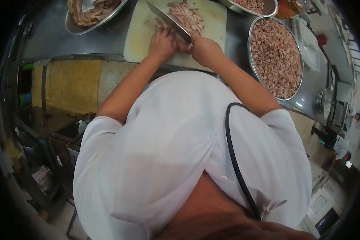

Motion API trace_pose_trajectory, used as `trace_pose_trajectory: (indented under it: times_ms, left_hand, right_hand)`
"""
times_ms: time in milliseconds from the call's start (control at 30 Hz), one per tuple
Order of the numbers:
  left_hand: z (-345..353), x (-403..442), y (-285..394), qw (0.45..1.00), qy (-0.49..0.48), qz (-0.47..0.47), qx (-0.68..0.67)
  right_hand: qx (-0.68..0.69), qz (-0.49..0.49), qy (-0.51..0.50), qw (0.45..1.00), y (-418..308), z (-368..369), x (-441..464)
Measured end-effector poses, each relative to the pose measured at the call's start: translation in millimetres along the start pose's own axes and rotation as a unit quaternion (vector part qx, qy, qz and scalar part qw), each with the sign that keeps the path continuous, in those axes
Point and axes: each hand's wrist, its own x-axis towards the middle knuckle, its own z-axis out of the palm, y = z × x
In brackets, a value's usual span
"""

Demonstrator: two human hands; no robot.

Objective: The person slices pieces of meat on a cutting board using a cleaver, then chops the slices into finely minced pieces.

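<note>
My right hand (206, 51) is closed round the handle of a kitchen knife (169, 21). Its broad blade points away to the upper left, across a heap of sliced meat strips (191, 17). To the left of the blade, my left hand (162, 45) presses its bent fingers onto some of the meat, close beside the knife. The fingertips are partly hidden by the blade and the meat. Both hands work over a pale cutting board (138, 34) on a metal counter (96, 44).
Right of the board stands a large metal bowl (250, 48) full of diced meat (277, 58). Behind it are another bowl of diced meat (252, 5) and a container of orange liquid (286, 9). A metal bowl (72, 26) with large meat pieces (84, 14) is at upper left. Another person (340, 146) stands far right.
</note>
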Motion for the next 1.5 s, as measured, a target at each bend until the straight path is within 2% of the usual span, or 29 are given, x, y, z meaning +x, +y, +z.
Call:
trace_pose_trajectory:
  times_ms: [133,233,300,333,400,467,533,567,600,633,700,867,967,1000,1033,1067,1133,1167,1233,1300,1433,1500]
  left_hand:
    - [-2,0,1,1.000,-0.014,-0.003,0.008]
    - [-6,1,-9,0.999,0.031,0.027,-0.032]
    - [-17,2,-21,0.962,0.091,-0.092,-0.242]
    - [-23,1,-25,0.961,0.091,-0.093,-0.243]
    - [-33,-3,-34,0.980,0.067,-0.143,-0.122]
    - [-30,-9,-34,0.983,0.063,-0.118,-0.123]
    - [-21,-13,-26,0.987,0.056,-0.052,-0.140]
    - [-17,-13,-20,0.987,0.055,-0.051,-0.140]
    - [-13,-13,-13,0.996,0.038,-0.009,-0.085]
    - [-10,-10,-10,0.999,0.022,0.032,-0.028]
    - [-9,-14,-5,1.000,0.010,0.018,-0.020]
    - [-10,-12,-3,1.000,0.004,0.014,0.004]
    - [-2,-14,-20,0.999,0.019,0.011,-0.035]
    - [-2,-18,-27,0.982,0.050,-0.059,-0.175]
    - [-5,-19,-30,0.963,0.061,-0.095,-0.243]
    - [-7,-20,-33,0.939,0.078,-0.130,-0.310]
    - [-23,-21,-31,0.989,-0.008,-0.101,-0.106]
    - [-23,-24,-27,0.989,-0.008,-0.101,-0.106]
    - [-19,-30,-13,0.991,0.056,0.014,-0.121]
    - [-21,-33,4,0.993,0.052,0.024,-0.101]
    - [-18,-34,11,0.997,0.059,0.031,-0.046]
    - [-12,-42,13,0.998,0.056,0.035,-0.024]
  right_hand:
    - [-0.004,-0.004,-0.004,1.000,-11,-8,19]
    - [0.015,0.015,0.018,1.000,-14,-13,20]
    - [0.059,0.016,0.056,0.997,-17,-25,1]
    - [0.059,0.016,0.054,0.997,-23,-35,-9]
    - [0.078,0.008,0.117,0.990,-36,-56,-25]
    - [0.089,-0.002,0.120,0.989,-37,-50,-26]
    - [0.101,-0.010,0.124,0.987,-25,-26,-22]
    - [0.049,-0.018,0.084,0.995,-8,0,-13]
    - [-0.003,-0.026,0.044,0.999,-7,6,-9]
    - [-0.003,-0.028,0.045,0.999,-4,8,-3]
    - [0.003,-0.019,0.013,1.000,-7,11,-1]
    - [0.006,0.005,0.021,1.000,-15,2,24]
    - [0.024,0.022,0.027,0.999,-26,-23,10]
    - [0.046,0.026,0.031,0.998,-32,-35,-4]
    - [0.046,0.026,0.029,0.998,-32,-42,-15]
    - [0.065,0.004,0.067,0.996,-32,-48,-26]
    - [0.086,-0.016,0.105,0.991,-30,-46,-34]
    - [0.067,-0.010,0.091,0.994,-27,-37,-37]
    - [0.049,0.002,0.075,0.996,-14,-14,-37]
    - [0.003,-0.008,-0.011,1.000,-2,0,-25]
    - [0.011,0.025,-0.024,0.999,-11,-2,-15]
    - [0.027,0.017,0.010,0.999,-15,-3,-10]
